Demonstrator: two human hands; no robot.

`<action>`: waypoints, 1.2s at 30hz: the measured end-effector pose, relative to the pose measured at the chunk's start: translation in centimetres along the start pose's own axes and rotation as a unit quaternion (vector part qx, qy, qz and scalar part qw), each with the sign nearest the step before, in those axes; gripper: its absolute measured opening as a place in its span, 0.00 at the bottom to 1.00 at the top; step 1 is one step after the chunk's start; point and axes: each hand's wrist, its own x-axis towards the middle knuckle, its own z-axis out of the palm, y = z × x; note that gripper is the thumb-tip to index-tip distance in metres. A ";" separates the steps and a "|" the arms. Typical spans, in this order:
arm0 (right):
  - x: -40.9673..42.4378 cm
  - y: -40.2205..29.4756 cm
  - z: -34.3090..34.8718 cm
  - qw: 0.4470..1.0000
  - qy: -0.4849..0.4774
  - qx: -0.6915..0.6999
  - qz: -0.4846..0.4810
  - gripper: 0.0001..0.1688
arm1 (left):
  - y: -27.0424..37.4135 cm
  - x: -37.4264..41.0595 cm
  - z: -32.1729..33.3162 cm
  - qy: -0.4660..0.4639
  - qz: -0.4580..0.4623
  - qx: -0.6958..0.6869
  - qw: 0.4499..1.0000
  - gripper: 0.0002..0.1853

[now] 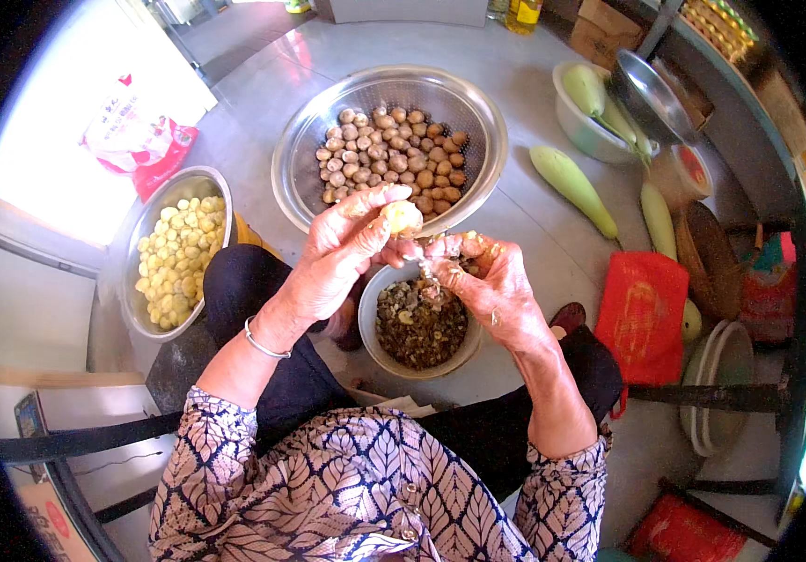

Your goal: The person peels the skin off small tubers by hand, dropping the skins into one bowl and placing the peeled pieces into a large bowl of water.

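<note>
My left hand [336, 246] holds a small potato [401, 218] between thumb and fingers, its pale yellow flesh showing. Close beside it, my right hand [491, 284] pinches a scrap of potato peel [431, 274] between thumb and forefinger. Yellowish bits stick to the fingers of both hands. Under them a bowl [369, 337] on the floor holds a dark heap of peelings [420, 330]. Beyond my hands, a wide perforated metal basin [491, 165] contains many small brown unpeeled potatoes [396, 151]. On my left, a metal bowl [137, 319] is filled with peeled yellow potatoes [178, 260].
Pale green gourds [571, 190] lie on the floor at right, with more in a white basin [571, 130] beside a metal bowl [656, 95]. A red bag [642, 316] is near my right knee. A pink-and-white printed bag [140, 140] stands at left.
</note>
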 end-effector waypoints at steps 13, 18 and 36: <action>-0.9 0.2 -0.5 0.995 0.097 0.013 -0.015 0.06 | -2.3 1.1 0.0 -0.064 0.160 0.251 0.953 0.19; -0.7 0.0 -0.4 0.996 0.081 -0.020 -0.007 0.06 | -2.2 1.4 -0.6 -0.072 0.250 0.354 0.898 0.18; -0.2 0.1 -0.3 0.995 0.053 -0.081 0.004 0.06 | -2.8 0.6 -0.4 -0.058 0.188 0.132 0.971 0.19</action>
